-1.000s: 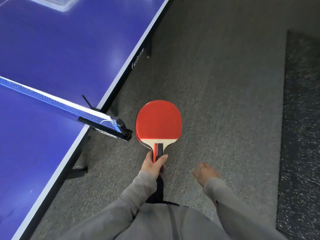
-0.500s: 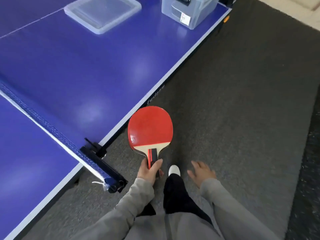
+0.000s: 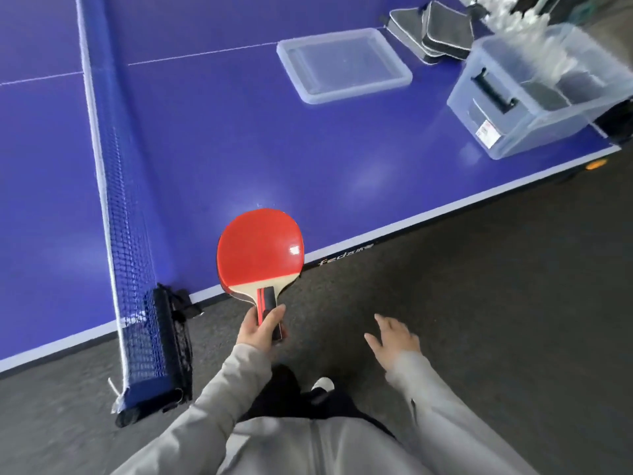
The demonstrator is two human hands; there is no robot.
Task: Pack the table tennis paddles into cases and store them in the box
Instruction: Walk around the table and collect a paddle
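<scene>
My left hand (image 3: 258,329) grips the black and red handle of a red-faced paddle (image 3: 261,250), held upright over the near edge of the blue table (image 3: 239,138). My right hand (image 3: 392,337) hangs empty over the floor, fingers spread. Far right on the table stands a clear plastic box (image 3: 534,94) with a black latch; dark shapes show inside. Its clear lid (image 3: 342,65) lies flat to the left of it. Grey and black paddle cases (image 3: 435,30) are stacked behind the lid.
The net (image 3: 123,200) and its black clamp (image 3: 171,341) run along my left. Dark grey carpet (image 3: 496,303) covers the floor on the right. My legs and a white shoe tip (image 3: 323,383) are below. Blurred white clutter sits at the far right corner.
The view has swung right and up along the table, bringing the lid, box and cases into sight. The paddle stays in my left hand and now hangs over the table edge.
</scene>
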